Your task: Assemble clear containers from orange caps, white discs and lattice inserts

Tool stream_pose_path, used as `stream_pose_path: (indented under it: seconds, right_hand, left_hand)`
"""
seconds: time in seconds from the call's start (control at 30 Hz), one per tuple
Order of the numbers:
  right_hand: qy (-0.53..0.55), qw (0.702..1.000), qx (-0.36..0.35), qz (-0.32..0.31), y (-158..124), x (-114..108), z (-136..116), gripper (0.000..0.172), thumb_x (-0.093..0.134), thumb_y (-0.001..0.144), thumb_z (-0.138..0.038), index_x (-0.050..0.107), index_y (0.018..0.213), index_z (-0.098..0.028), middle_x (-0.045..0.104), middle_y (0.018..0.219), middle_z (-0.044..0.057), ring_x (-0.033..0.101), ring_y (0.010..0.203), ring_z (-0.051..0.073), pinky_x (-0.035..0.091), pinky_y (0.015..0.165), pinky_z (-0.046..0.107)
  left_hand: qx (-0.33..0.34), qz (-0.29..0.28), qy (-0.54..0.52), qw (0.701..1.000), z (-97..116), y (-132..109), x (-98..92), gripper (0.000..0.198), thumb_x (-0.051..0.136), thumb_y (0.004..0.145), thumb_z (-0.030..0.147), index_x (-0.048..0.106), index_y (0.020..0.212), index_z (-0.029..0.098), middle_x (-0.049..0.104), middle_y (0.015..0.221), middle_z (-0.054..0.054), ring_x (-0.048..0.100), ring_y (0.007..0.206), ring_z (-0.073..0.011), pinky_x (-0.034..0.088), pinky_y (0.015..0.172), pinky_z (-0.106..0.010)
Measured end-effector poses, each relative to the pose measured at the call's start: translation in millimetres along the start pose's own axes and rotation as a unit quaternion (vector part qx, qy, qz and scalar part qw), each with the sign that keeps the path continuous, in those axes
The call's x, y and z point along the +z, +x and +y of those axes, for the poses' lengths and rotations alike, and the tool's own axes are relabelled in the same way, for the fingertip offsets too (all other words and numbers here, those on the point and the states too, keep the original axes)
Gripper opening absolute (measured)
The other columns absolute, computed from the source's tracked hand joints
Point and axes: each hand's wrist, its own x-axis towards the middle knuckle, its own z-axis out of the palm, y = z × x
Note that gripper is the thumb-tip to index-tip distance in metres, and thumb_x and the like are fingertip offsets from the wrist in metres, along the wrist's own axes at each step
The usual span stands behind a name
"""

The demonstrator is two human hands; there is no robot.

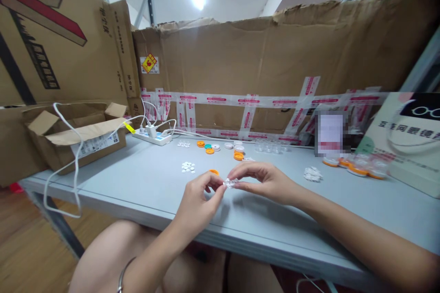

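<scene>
Both hands meet above the table near its front edge. My left hand pinches one side of a small clear plastic piece, thumb and index finger pressed on it. From the other side, my right hand grips the same piece between thumb and fingers. Its exact kind is too small to make out. Just behind my left fingers lies an orange ring-shaped part, partly hidden. Farther back are orange round parts and white round caps. Small white discs lie to the left of my hands.
Clear plastic cups stand along the back. A pile of white pieces and orange-based clear containers are on the right, before a white box. A power strip and open carton occupy the left.
</scene>
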Motion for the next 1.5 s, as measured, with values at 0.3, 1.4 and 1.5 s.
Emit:
stream_pose_path:
  seconds: [0.3, 1.4, 1.5]
  right_hand:
    - [-0.081, 0.992, -0.092, -0.005, -1, -2, 2, 0.015, 0.065, 0.076, -0.024, 0.068, 0.090, -0.020, 0.070, 0.091, 0.005, 0.064, 0.086, 0.016, 0.048, 0.082, 0.031]
    - [-0.246, 0.925, -0.286, 0.048, -2, 7, 5, 0.017, 0.054, 0.082, -0.010, 0.062, 0.095, -0.016, 0.069, 0.086, 0.009, 0.065, 0.078, 0.013, 0.054, 0.068, 0.025]
    - [-0.257, 0.920, -0.291, 0.053, -1, 9, 4, 0.017, 0.052, 0.082, -0.010, 0.062, 0.094, -0.016, 0.069, 0.085, 0.009, 0.065, 0.076, 0.013, 0.054, 0.067, 0.024]
  left_hand:
    - [-0.025, 0.007, -0.012, 1.000, 1, 0, -1.6, 0.010, 0.054, 0.079, 0.021, 0.061, 0.073, 0.015, 0.064, 0.071, -0.001, 0.056, 0.067, -0.0125, 0.042, 0.066, -0.024]
    - [-0.062, 0.034, -0.067, 0.995, 1, 0, -1.2, 0.015, 0.057, 0.076, 0.028, 0.060, 0.070, 0.014, 0.064, 0.066, -0.003, 0.059, 0.062, -0.0138, 0.047, 0.061, -0.023]
    - [-0.058, 0.033, -0.072, 0.995, 2, 1, -1.6, 0.016, 0.057, 0.075, 0.029, 0.060, 0.069, 0.014, 0.063, 0.064, -0.003, 0.058, 0.061, -0.0137, 0.047, 0.061, -0.024]
